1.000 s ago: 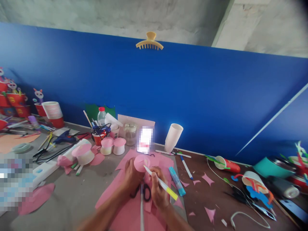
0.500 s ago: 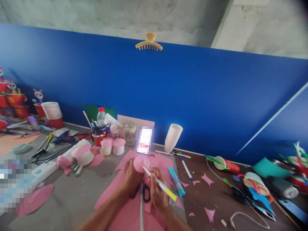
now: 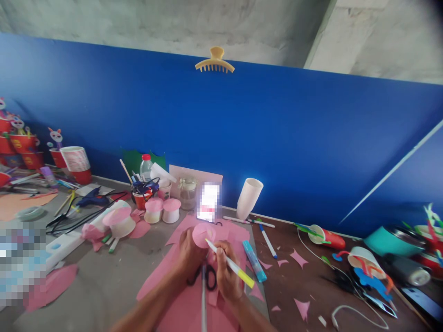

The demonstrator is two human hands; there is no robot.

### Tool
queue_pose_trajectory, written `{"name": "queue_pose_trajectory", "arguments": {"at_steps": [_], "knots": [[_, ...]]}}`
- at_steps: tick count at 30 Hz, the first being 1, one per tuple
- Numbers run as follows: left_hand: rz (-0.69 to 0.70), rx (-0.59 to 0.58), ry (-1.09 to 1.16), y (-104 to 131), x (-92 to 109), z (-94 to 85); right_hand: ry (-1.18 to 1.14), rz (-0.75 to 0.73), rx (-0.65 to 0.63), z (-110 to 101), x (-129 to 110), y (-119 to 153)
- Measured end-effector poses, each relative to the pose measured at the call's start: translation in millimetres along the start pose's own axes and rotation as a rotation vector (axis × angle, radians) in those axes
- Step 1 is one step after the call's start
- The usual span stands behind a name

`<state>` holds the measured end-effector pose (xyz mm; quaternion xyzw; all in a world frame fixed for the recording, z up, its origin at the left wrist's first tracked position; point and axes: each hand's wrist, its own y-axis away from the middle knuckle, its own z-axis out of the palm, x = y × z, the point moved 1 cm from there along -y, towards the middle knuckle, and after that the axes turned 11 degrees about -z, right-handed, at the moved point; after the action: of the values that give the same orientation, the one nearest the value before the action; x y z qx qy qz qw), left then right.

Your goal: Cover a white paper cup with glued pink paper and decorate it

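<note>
My left hand [image 3: 188,253] is closed around a round pink paper disc [image 3: 200,236], which faces up and toward me. Whatever lies under the disc is hidden by the fingers. In my right hand [image 3: 227,274] a white marker with a yellow end [image 3: 238,269] is gripped like a pen, its yellow tip at the disc's right edge. Pink paper sheets [image 3: 173,295] lie beneath both hands. Between my forearms are black-handled scissors [image 3: 211,278], partly covered, and a pale, thin rod-like thing [image 3: 204,304].
Small white cups with pink tops [image 3: 170,211] stand at the left, near a glass jar [image 3: 188,193]. A blurred bright screen [image 3: 208,203] and tall white cups [image 3: 249,196] are ahead. To the right lie a turquoise marker [image 3: 254,262], pink scraps [image 3: 298,258] and a tipped red cup [image 3: 334,237].
Both hands, the disc and the marker look almost still. At the far right, the tipped cup with blue and orange pieces has shifted slightly to the left.
</note>
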<state>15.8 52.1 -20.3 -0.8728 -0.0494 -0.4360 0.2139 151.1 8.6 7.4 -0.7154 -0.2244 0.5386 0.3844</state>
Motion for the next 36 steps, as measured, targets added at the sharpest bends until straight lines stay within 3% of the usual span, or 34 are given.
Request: {"name": "queue_pose_trajectory", "arguments": {"at_steps": [12, 21, 36], "knots": [[-0.004, 0.016, -0.012, 0.0, -3.1, 3.7, 0.037, -0.096, -0.020, 2.1, -1.4, -0.4], [0.135, 0.043, -0.059, -0.4, -1.2, 2.3, 0.008, -0.086, -0.044, 3.2, 0.4, -0.5], [0.185, 0.092, -0.008, -0.2, -18.4, 13.4, 0.033, -0.101, -0.046, 3.4, -4.1, -2.9]]}}
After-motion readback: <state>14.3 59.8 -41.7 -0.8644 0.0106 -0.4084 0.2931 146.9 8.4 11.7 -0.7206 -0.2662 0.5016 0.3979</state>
